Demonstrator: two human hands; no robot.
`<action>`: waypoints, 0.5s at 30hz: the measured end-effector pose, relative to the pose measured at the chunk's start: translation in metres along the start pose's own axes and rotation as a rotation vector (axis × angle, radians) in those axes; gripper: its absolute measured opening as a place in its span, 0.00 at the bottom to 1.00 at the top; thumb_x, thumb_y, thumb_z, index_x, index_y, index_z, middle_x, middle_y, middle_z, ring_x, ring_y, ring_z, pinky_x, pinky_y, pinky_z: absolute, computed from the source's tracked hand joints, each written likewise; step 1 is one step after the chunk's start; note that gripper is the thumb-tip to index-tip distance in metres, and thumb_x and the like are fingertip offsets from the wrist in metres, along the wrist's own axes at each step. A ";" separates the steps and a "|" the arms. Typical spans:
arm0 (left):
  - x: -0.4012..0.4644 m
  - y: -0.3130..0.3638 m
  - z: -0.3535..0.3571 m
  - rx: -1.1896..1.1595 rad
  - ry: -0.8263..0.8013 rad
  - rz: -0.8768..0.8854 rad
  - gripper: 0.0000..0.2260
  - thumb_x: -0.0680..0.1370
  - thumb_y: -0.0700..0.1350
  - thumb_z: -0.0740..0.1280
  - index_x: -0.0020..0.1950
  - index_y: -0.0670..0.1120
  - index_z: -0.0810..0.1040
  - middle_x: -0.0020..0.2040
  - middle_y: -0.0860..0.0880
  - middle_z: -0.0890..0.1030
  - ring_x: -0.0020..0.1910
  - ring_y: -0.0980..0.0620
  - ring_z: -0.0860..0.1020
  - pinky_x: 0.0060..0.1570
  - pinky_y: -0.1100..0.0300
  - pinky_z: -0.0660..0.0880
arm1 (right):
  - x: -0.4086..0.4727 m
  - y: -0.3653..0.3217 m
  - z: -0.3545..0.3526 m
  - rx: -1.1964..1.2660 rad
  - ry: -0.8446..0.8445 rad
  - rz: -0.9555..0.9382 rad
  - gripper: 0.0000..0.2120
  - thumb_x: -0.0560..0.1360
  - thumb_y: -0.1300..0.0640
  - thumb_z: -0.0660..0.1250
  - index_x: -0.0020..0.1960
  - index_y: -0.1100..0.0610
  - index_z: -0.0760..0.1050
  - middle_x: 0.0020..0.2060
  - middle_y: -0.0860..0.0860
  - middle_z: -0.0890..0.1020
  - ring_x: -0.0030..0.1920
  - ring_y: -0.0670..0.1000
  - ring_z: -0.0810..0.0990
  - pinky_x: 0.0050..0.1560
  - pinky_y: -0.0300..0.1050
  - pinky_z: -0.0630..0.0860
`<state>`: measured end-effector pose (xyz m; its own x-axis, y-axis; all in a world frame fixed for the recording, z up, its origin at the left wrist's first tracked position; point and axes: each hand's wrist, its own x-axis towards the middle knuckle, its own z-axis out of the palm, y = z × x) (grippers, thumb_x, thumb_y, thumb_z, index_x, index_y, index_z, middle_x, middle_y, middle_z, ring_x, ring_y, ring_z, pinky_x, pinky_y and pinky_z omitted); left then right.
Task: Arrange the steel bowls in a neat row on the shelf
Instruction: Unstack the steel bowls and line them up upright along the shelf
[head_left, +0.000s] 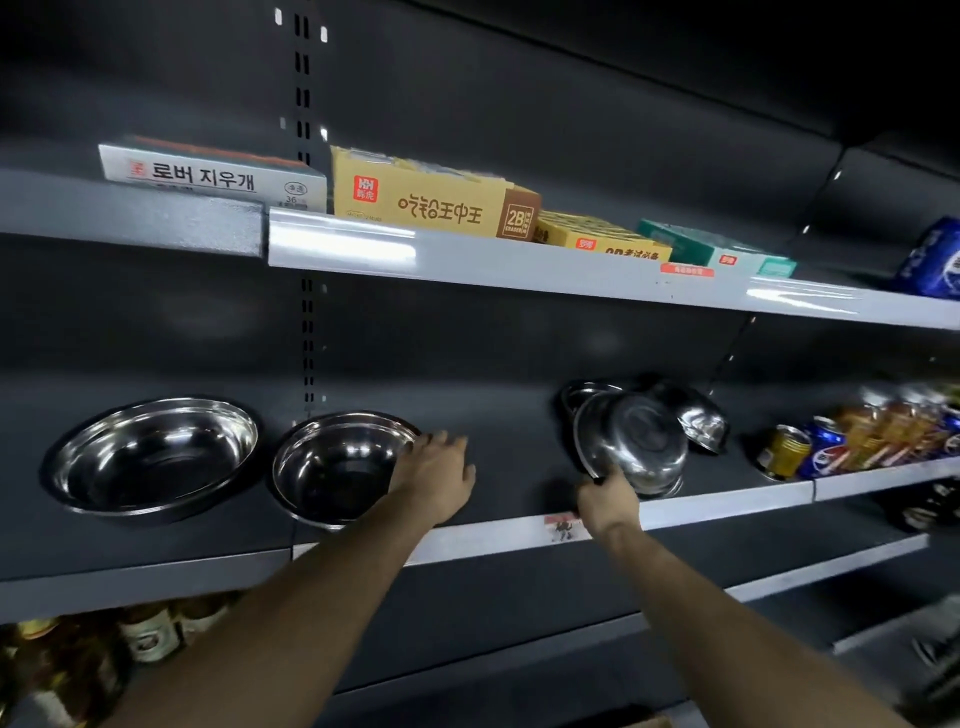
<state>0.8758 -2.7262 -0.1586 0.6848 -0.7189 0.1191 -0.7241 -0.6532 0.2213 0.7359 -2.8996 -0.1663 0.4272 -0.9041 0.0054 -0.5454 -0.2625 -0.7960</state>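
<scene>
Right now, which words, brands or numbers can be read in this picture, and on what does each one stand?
"로버 지우개": grey box, upper shelf, far left.
"36": same grey box, lower right corner.
"2B" above "ERASER": brown end of the yellow box.
Large yellow-box lettering: stylised, cannot be read surely.
Smaller yellow box, green box: print blurred.
Red price tags on the shelf edges: too small.
Blue can: logo only, no readable word.

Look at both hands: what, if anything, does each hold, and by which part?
The right hand pinches the tilted steel bowl at its lower rim. The left hand holds nothing; its straight fingers touch the right rim of the upright bowl.
</scene>
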 end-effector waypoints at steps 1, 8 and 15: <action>0.003 0.004 0.001 0.001 -0.006 0.005 0.24 0.82 0.55 0.56 0.76 0.48 0.65 0.72 0.45 0.70 0.71 0.44 0.67 0.70 0.48 0.65 | 0.005 0.003 -0.007 -0.009 0.014 0.007 0.20 0.78 0.62 0.61 0.69 0.61 0.72 0.60 0.63 0.81 0.62 0.65 0.77 0.63 0.49 0.71; 0.022 0.044 0.012 0.042 -0.059 0.011 0.24 0.82 0.57 0.54 0.75 0.48 0.66 0.73 0.45 0.70 0.73 0.43 0.65 0.72 0.48 0.61 | 0.040 0.035 -0.044 0.043 0.007 0.060 0.16 0.79 0.59 0.60 0.66 0.59 0.73 0.54 0.62 0.83 0.53 0.65 0.83 0.59 0.57 0.77; 0.055 0.122 0.035 0.007 -0.087 0.003 0.24 0.83 0.57 0.54 0.77 0.49 0.63 0.75 0.45 0.67 0.75 0.43 0.62 0.74 0.48 0.59 | 0.098 0.067 -0.085 0.050 0.115 0.092 0.23 0.80 0.52 0.62 0.71 0.62 0.67 0.68 0.63 0.69 0.63 0.65 0.74 0.61 0.51 0.69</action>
<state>0.8224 -2.8533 -0.1590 0.6736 -0.7383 0.0352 -0.7267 -0.6529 0.2139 0.6799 -3.0343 -0.1679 0.2895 -0.9572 -0.0020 -0.5407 -0.1618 -0.8255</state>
